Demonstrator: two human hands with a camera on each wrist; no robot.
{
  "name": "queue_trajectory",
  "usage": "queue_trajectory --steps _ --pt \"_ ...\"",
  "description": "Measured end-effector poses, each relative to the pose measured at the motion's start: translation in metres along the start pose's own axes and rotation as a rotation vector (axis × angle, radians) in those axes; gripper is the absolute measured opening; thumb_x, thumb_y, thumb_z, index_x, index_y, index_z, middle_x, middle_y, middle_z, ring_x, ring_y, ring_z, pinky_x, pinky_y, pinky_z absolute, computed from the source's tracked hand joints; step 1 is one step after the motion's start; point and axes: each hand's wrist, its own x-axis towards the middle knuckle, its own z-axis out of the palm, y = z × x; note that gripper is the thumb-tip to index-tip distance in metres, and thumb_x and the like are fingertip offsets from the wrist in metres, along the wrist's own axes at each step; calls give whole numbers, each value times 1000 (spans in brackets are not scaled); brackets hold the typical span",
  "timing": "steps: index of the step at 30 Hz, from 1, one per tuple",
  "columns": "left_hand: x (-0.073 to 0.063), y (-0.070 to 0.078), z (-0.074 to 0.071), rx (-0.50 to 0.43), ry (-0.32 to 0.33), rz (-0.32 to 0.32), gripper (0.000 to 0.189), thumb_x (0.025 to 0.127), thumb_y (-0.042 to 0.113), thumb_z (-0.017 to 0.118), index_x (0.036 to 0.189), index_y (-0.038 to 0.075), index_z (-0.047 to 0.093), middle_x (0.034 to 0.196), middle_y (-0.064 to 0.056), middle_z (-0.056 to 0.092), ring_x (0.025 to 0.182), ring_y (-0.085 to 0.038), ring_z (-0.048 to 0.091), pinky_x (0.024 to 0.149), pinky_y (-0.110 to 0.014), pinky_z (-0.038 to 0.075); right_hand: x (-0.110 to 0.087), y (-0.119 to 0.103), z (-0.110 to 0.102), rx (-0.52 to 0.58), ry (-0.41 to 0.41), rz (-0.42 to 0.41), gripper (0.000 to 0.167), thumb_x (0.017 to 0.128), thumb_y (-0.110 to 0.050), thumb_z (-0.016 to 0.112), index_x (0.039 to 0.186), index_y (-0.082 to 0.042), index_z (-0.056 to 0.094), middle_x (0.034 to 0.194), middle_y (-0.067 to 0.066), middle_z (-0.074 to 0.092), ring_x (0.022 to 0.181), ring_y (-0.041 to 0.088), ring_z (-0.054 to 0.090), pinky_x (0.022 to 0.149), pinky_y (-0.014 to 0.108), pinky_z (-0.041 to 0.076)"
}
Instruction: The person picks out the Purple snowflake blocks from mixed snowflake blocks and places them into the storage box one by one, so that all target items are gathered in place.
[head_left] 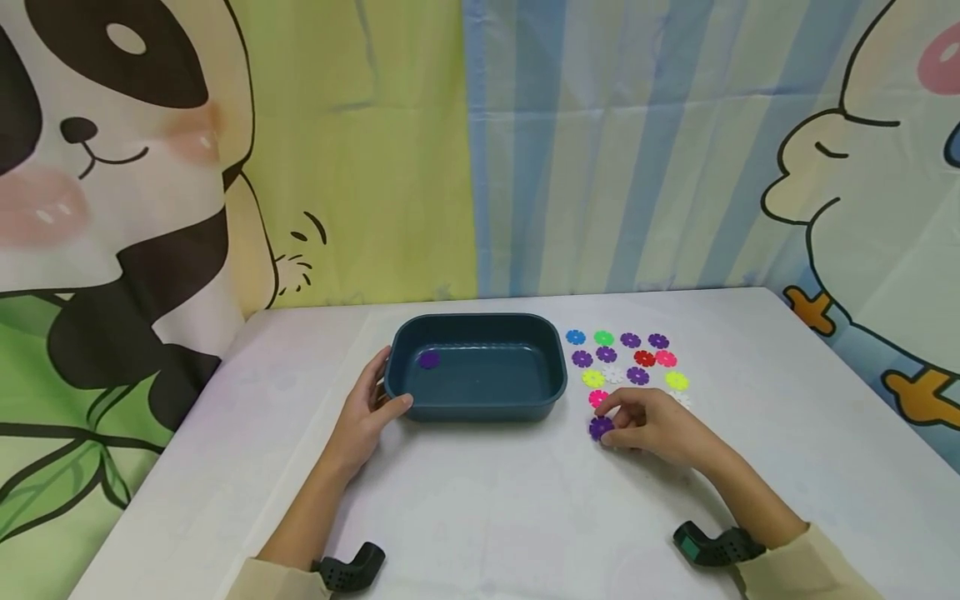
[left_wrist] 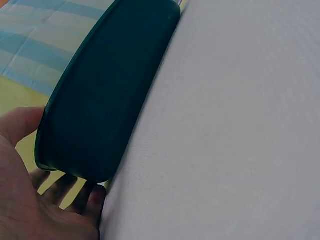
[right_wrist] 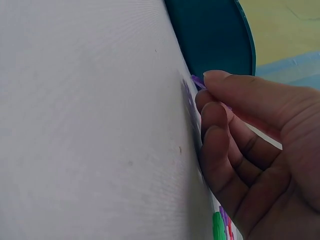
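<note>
A dark teal plastic basin [head_left: 472,412] stands on the table, with one purple flower-shaped piece [head_left: 429,360] inside at its left. My left hand [head_left: 360,421] grips the basin's left end, thumb at the rim and fingers along the outer wall, as the left wrist view also shows. To the right of the basin, my right hand [head_left: 652,425] pinches a purple snowflake disc [head_left: 601,428] between thumb and fingertips, low over the tabletop. In the right wrist view only an edge of this disc [right_wrist: 198,81] shows; the fingers hide the rest.
Several more notched discs lie in loose rows right of the basin, among them a blue one [head_left: 575,337], a red one [head_left: 644,358] and a yellow one [head_left: 677,381]. The white table [head_left: 480,508] ends at a printed curtain [head_left: 592,150] behind.
</note>
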Motion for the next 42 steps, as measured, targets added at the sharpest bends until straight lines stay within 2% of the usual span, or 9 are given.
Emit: queue_trajectory --steps 5,10,18,25,30,33,42 --pt "-1 1 0 -4 -2 -2 79 99 11 63 166 15 22 169 -13 28 151 -36 36 102 -6 36 -1 -1 1 19 13 11 37 87 -16 83 120 -7 70 86 5 68 74 22 63 64 27 56" --pt "-1 0 0 -7 -1 2 79 99 12 64 165 16 22 169 -13 28 151 -36 36 102 -6 36 -1 -5 0 43 63 36 40 87 -17 84 122 -7 69 89 6 68 75 21 66 65 28 58" --pt "-1 1 -2 -1 8 4 79 98 12 64 165 16 22 169 -13 28 152 -35 35 102 -6 35 -1 -7 -3 111 185 10 41 89 -21 82 126 -10 67 89 10 72 69 24 67 62 32 58" --pt "0 0 -1 0 9 3 79 98 11 64 165 16 23 167 -14 31 149 -36 39 102 -7 36 -4 -16 -7 177 292 9 48 93 -28 79 133 -7 62 98 17 74 78 30 72 70 28 59" --pt "3 -1 3 -6 -4 6 79 98 12 65 165 17 23 167 -15 33 148 -38 41 101 -7 37 -8 -22 -11 190 337 -16 46 95 -27 76 134 -7 61 101 15 74 81 33 72 71 27 59" --pt "4 0 4 -5 -13 8 80 98 12 65 165 18 23 167 -15 33 147 -39 42 101 -7 37 -8 -25 -11 189 362 -20 46 96 -27 76 135 -8 60 100 12 75 81 30 72 71 26 59" --pt "0 1 0 11 4 -3 79 98 13 64 166 18 22 167 -16 32 147 -39 42 101 -6 36 9 -38 -7 254 389 -38 47 95 -29 77 135 -11 60 93 -1 73 78 25 72 73 33 61"
